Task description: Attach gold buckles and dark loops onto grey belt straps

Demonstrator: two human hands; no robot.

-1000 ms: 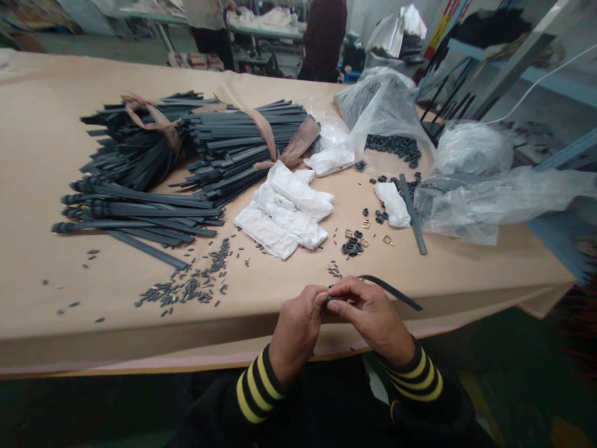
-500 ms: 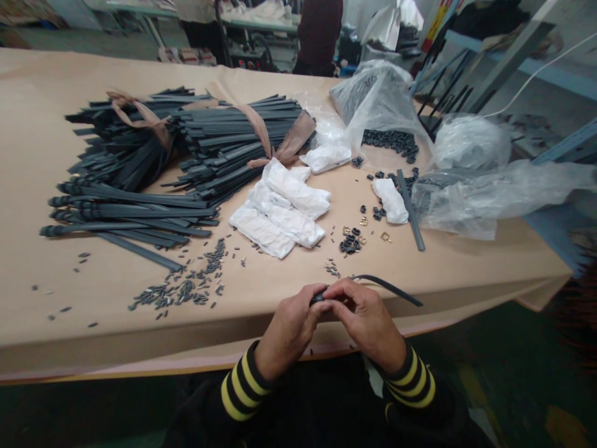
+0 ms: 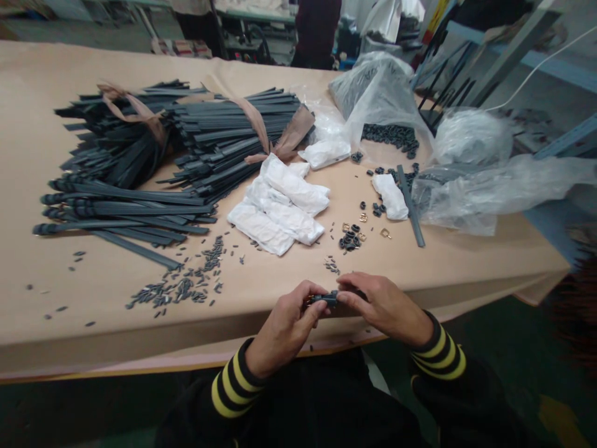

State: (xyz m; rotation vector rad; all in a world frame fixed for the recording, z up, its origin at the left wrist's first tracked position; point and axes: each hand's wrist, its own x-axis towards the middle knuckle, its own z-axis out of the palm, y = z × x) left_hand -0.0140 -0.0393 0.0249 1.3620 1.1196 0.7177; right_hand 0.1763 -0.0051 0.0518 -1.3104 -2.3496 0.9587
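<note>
Brown paper covers the worktop [image 3: 28, 149], creased along its near edge and hanging over it. Past the far edge are a person in dark trousers [image 3: 200, 31] and another person in a dark red top [image 3: 318, 28], both cut off by the view. A blue-grey metal rack [image 3: 541, 62] stands beyond the right end.

Toward the far edge, left of the middle, lie two bundles of dark strips [image 3: 228, 134], bound with brownish ties [image 3: 256, 121]. Nearer the left end is a loose stack of finished-looking straps [image 3: 125, 205], their thicker ends pointing left. Small dark pegs [image 3: 177, 289] scatter between that stack and the near edge. White packets [image 3: 282, 205] overlap near the middle. Toward the far right corner, a clear plastic bag [image 3: 387, 99] spills dark loops [image 3: 392, 138]; a single strip [image 3: 410, 205] lies beside a lone white packet [image 3: 390, 198]. More loops and some gold-coloured buckles [image 3: 385, 233] sit between these and the near edge.

At the near edge, right of its middle, the left hand [image 3: 284, 326] pinches a small dark strap piece [image 3: 326, 299] between thumb and fingers, with a brassy glint at its left end. The right hand [image 3: 387, 308] brings thumb and forefinger close around the piece's right end, slightly parted; whether they clamp it or only touch it cannot be told. Both cuffs [image 3: 441, 354] are black with yellow stripes.
</note>
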